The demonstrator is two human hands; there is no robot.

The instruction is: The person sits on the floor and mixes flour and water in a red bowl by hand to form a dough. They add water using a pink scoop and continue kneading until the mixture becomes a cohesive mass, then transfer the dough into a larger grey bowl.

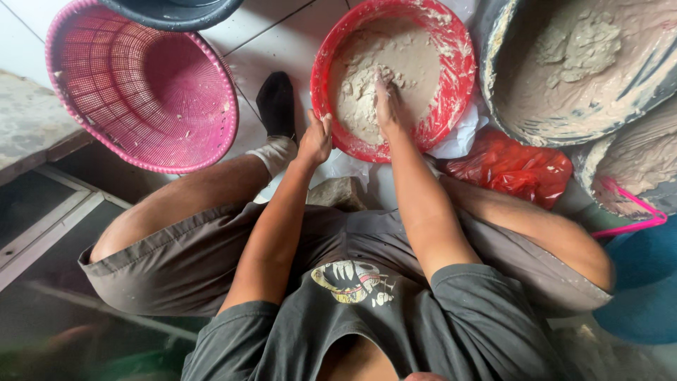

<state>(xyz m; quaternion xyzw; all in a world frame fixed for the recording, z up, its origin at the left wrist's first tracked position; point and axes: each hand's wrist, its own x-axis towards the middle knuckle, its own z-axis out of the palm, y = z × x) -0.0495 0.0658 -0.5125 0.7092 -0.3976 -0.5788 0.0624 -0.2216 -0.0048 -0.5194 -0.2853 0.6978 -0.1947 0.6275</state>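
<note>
Red plastic basin (451, 85), round, smeared with pale grey paste, noted at upper centre of frame. Thick, lumpy dough (367, 92) inside, wet and clotted. Right hand (388, 102) pressed flat into dough, fingers extended, coated. Left hand (315, 139) clamped on near rim of basin, fingers curled. Pink woven basket (141, 92), tipped on side, at upper left. Large grey tub (564, 70) of same paste at upper right. Crumpled red plastic bag (515, 169) wedged beside right knee. Black sock (276, 106) just left of basin.
</note>
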